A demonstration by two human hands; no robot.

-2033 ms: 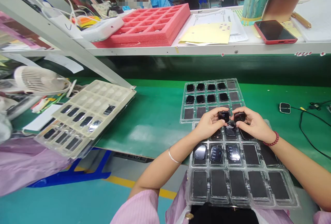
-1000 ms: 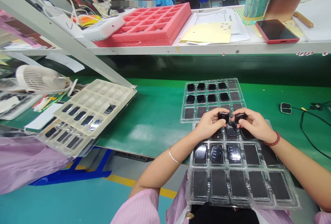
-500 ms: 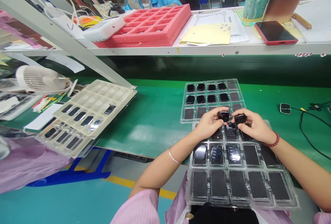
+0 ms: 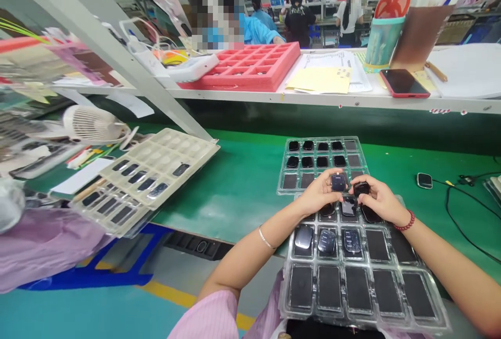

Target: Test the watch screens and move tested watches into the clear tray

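Observation:
My left hand (image 4: 319, 191) grips a smartwatch body (image 4: 338, 182) by its edges, its dark screen turned up towards me. Close beside it, my right hand (image 4: 378, 198) holds a second black smartwatch body (image 4: 360, 189) between thumb and fingers. Both hands are over the far part of a clear plastic tray (image 4: 285, 297) whose compartments have dark padding. Several watch bodies, such as one dark watch (image 4: 327, 242), lie in its upper rows. Beyond it, another clear tray (image 4: 280, 185) carries two rows of black watches.
A cream tray (image 4: 195, 152) with dark pieces stands at left near a white fan (image 4: 92, 124). On the right, a watch (image 4: 424, 180) lies by black cables (image 4: 450, 208). The shelf above bears a red foam tray (image 4: 270, 81) and a phone (image 4: 405, 83). A person in blue (image 4: 260, 28) sits behind.
The camera view has tilted upward and shifted slightly left. The watch in my left hand has turned to show more of its screen; both hands keep hold of their watches.

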